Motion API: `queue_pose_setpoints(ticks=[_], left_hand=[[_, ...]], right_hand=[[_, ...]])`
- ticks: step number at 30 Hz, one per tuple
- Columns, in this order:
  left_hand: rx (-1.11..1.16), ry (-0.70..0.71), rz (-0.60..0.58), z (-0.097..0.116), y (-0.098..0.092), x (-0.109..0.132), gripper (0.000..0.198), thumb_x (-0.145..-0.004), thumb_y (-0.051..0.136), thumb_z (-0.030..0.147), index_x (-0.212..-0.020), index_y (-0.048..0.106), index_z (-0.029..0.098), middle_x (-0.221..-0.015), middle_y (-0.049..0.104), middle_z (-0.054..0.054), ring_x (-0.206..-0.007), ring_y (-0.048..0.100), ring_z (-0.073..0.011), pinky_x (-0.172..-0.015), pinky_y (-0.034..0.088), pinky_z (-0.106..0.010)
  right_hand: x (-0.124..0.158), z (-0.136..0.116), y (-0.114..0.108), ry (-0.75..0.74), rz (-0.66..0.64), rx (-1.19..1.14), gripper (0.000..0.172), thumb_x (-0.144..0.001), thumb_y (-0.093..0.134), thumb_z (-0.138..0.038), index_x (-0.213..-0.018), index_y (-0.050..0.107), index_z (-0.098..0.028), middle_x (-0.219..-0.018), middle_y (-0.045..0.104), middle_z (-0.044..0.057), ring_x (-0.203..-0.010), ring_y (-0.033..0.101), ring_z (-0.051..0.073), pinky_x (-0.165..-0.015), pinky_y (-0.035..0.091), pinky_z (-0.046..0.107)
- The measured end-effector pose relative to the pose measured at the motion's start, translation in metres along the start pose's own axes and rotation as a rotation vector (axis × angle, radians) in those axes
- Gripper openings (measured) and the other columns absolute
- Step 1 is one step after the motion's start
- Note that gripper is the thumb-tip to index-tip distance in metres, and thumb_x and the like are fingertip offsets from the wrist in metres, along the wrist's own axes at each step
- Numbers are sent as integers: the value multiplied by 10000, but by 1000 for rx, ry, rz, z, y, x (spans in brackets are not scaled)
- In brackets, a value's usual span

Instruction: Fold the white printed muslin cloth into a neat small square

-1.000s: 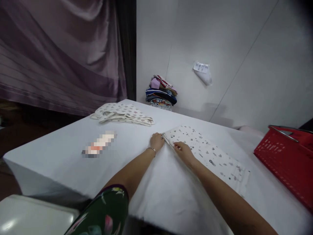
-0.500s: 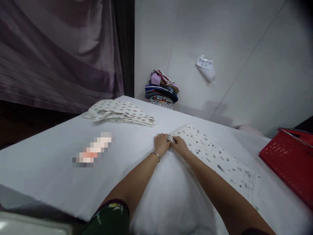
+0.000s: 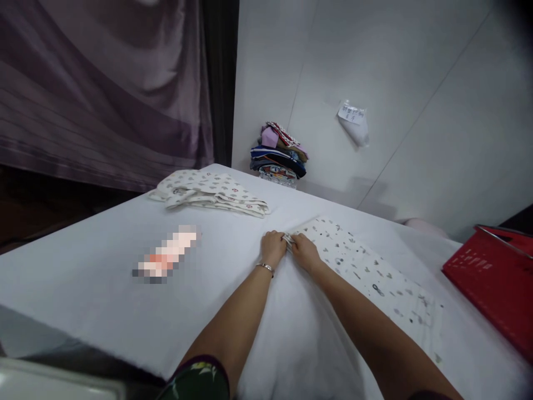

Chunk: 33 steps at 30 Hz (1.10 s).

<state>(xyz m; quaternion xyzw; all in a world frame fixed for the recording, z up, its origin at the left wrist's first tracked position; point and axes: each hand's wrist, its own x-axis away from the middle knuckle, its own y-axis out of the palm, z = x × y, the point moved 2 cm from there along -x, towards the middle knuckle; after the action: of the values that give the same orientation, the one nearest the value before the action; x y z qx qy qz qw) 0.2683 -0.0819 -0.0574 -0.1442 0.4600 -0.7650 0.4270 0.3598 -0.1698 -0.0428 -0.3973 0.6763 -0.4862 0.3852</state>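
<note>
A white cloth point(image 3: 358, 258) with small grey and dark prints lies spread on the white-covered table, slanting toward the lower right. At its far left corner, my left hand point(image 3: 273, 248) is closed on a gathered bit of the fabric. Close beside it, my right hand point(image 3: 305, 253) also grips that corner, its fingers bent over the edge. The small bunched fold shows between the two hands; the fingertips are mostly hidden. A second printed cloth point(image 3: 212, 191), loosely folded, rests farther back on the left, apart from both hands.
To the left on the white tabletop point(image 3: 95, 233) is a pixelated item point(image 3: 169, 255) that I cannot make out. A red bag point(image 3: 491, 272) stands at the right edge. Behind the table are stacked folded textiles point(image 3: 278, 155) and a wall with a hanging plastic pouch point(image 3: 353, 123).
The view has shifted slightly, so the table and background sit a little farther right. Both hands still grip the cloth's corner, and the bunched fold between them looks slightly flatter.
</note>
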Motion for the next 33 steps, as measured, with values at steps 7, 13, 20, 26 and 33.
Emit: queue_pose_setpoints(ticks=[7,13,20,26,33], left_hand=[[38,-71,26,-2,-2,1,286,-802,487,193,-1057,617,198,-963,676,-78,-986,561,-226,-840,354,-335],[79,-103,8,-3,-4,0,223,-795,483,170,-984,596,209,-943,677,-65,-977,585,-213,-849,365,-330],[161,-152,-65,-6,-11,-5,302,-790,487,215,-1088,534,234,-925,705,-2,-904,633,-168,-801,403,-276],[77,-129,-101,1,-13,-9,400,-811,474,415,-1123,533,173,-1031,686,-88,-1006,610,-254,-847,410,-349],[52,-150,-95,0,-10,-20,446,-792,457,417,-1150,532,163,-1081,668,-117,-1034,594,-309,-869,424,-418]], right_hand=[[0,-6,4,28,-32,71,250,-891,372,-176,-1023,583,-193,-1011,568,61,-860,552,165,-705,366,255],[2,-12,7,49,-26,101,244,-890,379,-183,-1041,570,-201,-1036,565,55,-889,558,166,-701,381,259],[2,-17,6,55,-45,129,236,-878,382,-180,-1029,563,-189,-1048,559,73,-889,566,189,-701,412,289],[10,-23,-4,0,-44,106,270,-906,382,-225,-1123,534,-176,-1049,559,88,-938,538,209,-741,429,305],[80,11,-28,-88,35,204,252,-860,448,-175,-1103,514,-171,-997,568,78,-909,491,206,-736,410,305]])
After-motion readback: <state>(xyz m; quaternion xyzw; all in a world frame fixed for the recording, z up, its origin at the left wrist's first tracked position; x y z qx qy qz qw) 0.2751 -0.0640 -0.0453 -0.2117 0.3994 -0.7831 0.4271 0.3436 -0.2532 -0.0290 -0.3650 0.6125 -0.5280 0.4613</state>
